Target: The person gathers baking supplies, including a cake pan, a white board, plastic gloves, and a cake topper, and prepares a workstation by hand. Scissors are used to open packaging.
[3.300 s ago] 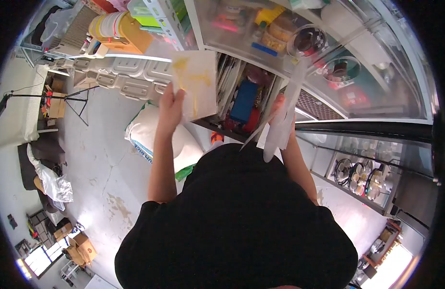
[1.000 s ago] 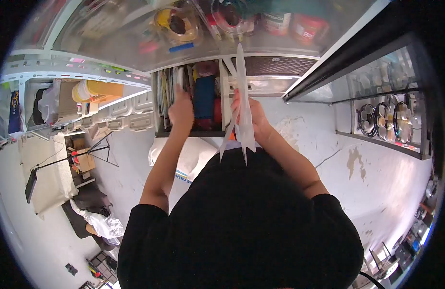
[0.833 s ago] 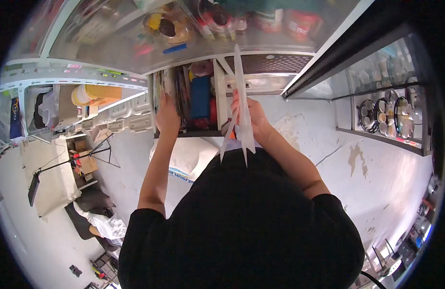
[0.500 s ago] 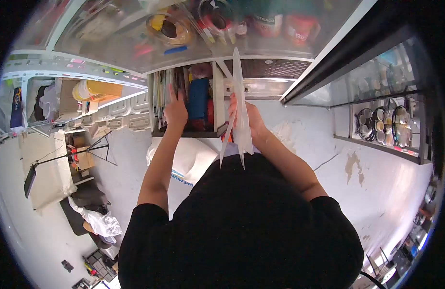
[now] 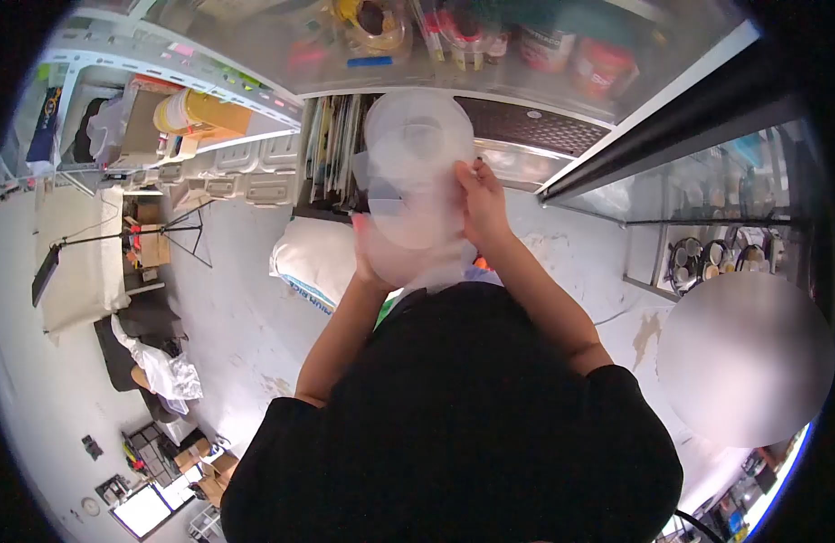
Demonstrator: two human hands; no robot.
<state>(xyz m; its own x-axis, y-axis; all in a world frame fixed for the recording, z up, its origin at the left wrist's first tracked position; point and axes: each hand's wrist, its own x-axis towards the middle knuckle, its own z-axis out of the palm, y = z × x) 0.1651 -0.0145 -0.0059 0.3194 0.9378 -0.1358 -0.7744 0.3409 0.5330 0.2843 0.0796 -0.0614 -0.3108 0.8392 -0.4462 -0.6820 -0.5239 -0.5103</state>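
Several thin, translucent white plastic sheets with rounded outlines are held up in front of my chest, overlapping one another. My right hand pinches their right edge between thumb and fingers. Lower down on the left side, my left hand grips them too, partly covered by the plastic and smeared by motion. Behind the sheets stands an open drawer with a row of upright thin folders or papers. Most of the drawer's right part is hidden by the plastic.
Above the drawer is a clear-fronted cabinet with tubs and brushes. A white rice sack lies on the floor below. Left, a metal shelf holds a yellow-labelled tub. A glass display case stands right, with a round blurred patch below.
My left hand has left the folders in the drawer and moved right onto the plastic sheets. The sheets, seen edge-on before, now face me broadside. The view has shifted slightly.
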